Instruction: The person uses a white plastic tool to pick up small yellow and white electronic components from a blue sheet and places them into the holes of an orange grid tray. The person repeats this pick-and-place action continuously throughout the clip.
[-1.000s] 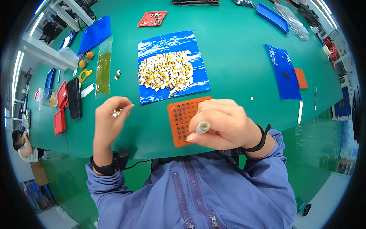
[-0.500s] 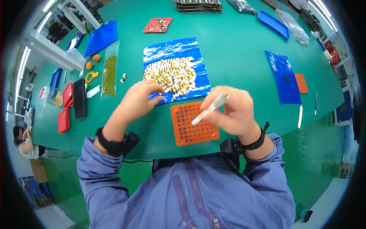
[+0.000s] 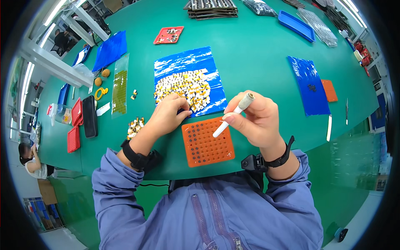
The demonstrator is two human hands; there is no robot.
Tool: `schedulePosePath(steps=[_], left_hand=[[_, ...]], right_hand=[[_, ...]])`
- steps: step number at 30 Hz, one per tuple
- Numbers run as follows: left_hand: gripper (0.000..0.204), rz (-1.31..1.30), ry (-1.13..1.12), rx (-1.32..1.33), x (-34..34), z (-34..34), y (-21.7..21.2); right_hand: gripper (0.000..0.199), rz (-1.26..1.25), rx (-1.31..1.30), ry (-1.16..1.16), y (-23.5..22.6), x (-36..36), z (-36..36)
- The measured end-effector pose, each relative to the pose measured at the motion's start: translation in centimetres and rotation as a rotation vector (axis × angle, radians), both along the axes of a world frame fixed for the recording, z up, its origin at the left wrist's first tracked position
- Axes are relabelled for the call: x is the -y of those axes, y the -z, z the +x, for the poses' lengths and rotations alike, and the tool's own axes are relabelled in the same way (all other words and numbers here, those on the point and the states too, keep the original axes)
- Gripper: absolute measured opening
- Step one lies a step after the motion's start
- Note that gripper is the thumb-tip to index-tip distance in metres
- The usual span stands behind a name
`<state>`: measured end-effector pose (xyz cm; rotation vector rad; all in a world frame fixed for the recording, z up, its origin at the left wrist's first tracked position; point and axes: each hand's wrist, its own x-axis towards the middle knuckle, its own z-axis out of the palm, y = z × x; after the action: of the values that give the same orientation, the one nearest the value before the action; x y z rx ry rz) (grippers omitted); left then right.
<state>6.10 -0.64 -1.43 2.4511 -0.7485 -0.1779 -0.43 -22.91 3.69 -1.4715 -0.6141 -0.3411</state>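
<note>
My right hand (image 3: 260, 121) grips a white pen-shaped tool (image 3: 229, 122) with a greyish wrapped top end. Its tip hangs slantwise over an orange tray (image 3: 226, 157) with rows of holes, several of which, mostly toward the left side, hold small dark round pieces. At the near edge of a pile of small white-and-yellow pieces (image 3: 189, 85), my left hand (image 3: 168, 114) has its thumb and forefinger pinched together. What lies between those fingertips is too small to make out. The pile rests on a blue sheet (image 3: 179, 58).
Beside my left wrist lies a smaller heap of pieces (image 3: 134, 127). Farther left are a black case (image 3: 89, 116), red trays (image 3: 73, 139) and yellow scissors (image 3: 99, 93). A red tray of parts (image 3: 168, 35) stands beyond the pile; another blue sheet (image 3: 308, 87) and tweezers (image 3: 346, 111) lie right.
My left hand has drawn back toward the pile's near edge, and its parted fingers have closed into a pinch. The right hand still holds the tool, now more steeply angled. The view has shifted slightly.
</note>
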Motion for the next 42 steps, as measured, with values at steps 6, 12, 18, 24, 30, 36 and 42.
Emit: schedulePosePath(steps=[6, 12, 18, 24, 30, 36, 42], left_hand=[[0.01, -0.041, 0.029, 0.09, -0.1, -0.1, 0.2], [0.01, -0.292, -0.115, -0.292, -1.0, -1.0, -2.9], [0.007, -0.89, -0.119, -0.562, -2.1, -4.0, -5.5], [0.007, -1.523, 0.214, -0.783, -1.2, -5.6, -3.7], [0.008, -1.615, 0.284, -0.872, -0.2, -5.7, -2.3], [0.009, -1.611, 0.28, -0.881, -0.2, -5.7, -1.7], [0.01, -1.582, 0.27, -0.897, -0.4, -6.0, -1.9]], right_hand=[[0.01, 0.004, -0.073, -0.012, 0.1, 0.2, 0.1], [0.008, 0.13, -0.137, -0.057, -0.2, 0.3, 0.2], [0.011, 0.136, -0.253, -0.106, -0.3, -0.1, -0.1], [0.013, 0.011, -0.36, -0.186, 0.1, -0.2, 0.2], [0.012, -0.052, -0.323, -0.224, 0.0, -0.3, 0.5], [0.011, -0.085, -0.294, -0.196, 0.1, -0.3, 0.6], [0.007, -0.175, -0.229, -0.168, 0.0, -0.4, 0.8]])
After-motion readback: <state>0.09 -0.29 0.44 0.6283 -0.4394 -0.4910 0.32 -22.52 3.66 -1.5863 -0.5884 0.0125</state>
